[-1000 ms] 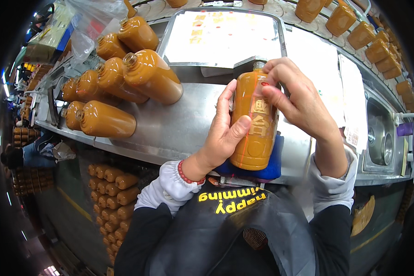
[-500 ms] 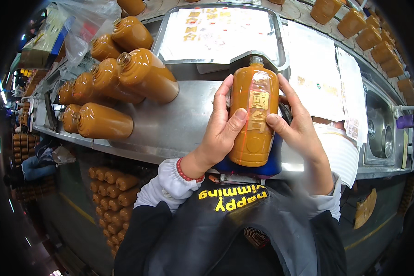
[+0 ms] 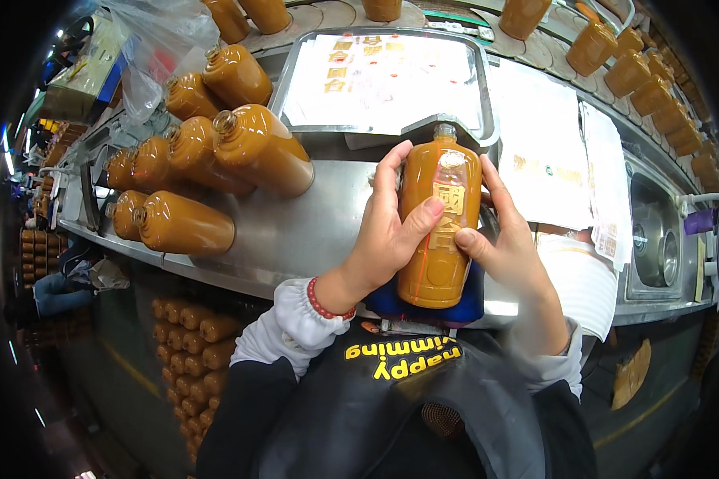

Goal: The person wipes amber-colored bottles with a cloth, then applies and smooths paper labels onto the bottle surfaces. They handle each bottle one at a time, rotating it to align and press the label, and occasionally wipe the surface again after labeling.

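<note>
A glossy caramel-brown bottle [image 3: 439,275] lies face up on a dark blue support [image 3: 473,291] at the counter's front edge, its clear neck pointing away from me. Raised gold characters and a clear strip of film run down its front. My left hand [image 3: 391,231] wraps the bottle's left side, thumb pressed on the upper gold character. On the other side my right hand [image 3: 507,243] grips it, thumb lying by the lower character. Beyond the neck, a metal tray [image 3: 284,84] carries white sheets [image 3: 375,104] with gold characters and small red marks.
Several brown bottles [image 3: 264,152] stand on the steel counter [image 3: 311,227] at left. More line the conveyor [image 3: 327,16] at the back and right. White sheets [image 3: 539,144], a white round tub [image 3: 579,275] and a sink [image 3: 651,223] are on the right. Stacked bottles [image 3: 192,343] sit below left.
My view has shifted, so the counter sits slightly lower in the picture. Both thumbs press near the gold characters as before, the left one slightly higher on them. Bottles on the conveyor have moved along.
</note>
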Motion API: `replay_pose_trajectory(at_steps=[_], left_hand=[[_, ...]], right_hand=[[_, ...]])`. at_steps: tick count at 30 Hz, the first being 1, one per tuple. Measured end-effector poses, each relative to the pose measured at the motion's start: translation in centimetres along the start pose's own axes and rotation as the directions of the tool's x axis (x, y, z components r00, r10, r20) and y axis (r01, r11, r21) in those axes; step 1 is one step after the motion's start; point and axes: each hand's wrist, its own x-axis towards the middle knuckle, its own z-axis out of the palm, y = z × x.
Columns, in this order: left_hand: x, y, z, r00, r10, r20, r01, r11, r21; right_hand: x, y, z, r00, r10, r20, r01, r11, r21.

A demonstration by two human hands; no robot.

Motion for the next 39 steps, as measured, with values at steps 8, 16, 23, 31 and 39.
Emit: replay_pose_trajectory(at_steps=[8,16,23,31,39], left_hand=[[1.5,-0.9,-0.3,0.996,0.056,-0.073,-0.042,0.983,0.181],[2.7,0.5,-0.7,0.998,-0.068,0.015,0.067,0.994,0.089],[3.5,0.2,-1.2,0.997,-0.077,0.003,0.077,0.993,0.092],[4.6,0.6,-1.4,0.996,-0.081,-0.031,0.085,0.989,0.123],[4.7,0.4,-0.9,0.998,-0.007,-0.064,0.016,0.989,0.144]], right_hand=[[0.1,0.5,0.0,1.000,-0.025,-0.011,0.025,1.000,-0.006],[0.0,-0.2,0.0,1.000,-0.024,-0.004,0.024,0.999,-0.024],[0.0,0.0,0.0,0.999,-0.031,-0.009,0.031,0.999,-0.030],[1.6,-1.7,-2.5,0.974,-0.219,-0.062,0.200,0.954,-0.225],[3.6,-4.1,-5.3,0.994,0.104,-0.031,-0.090,0.950,0.301]])
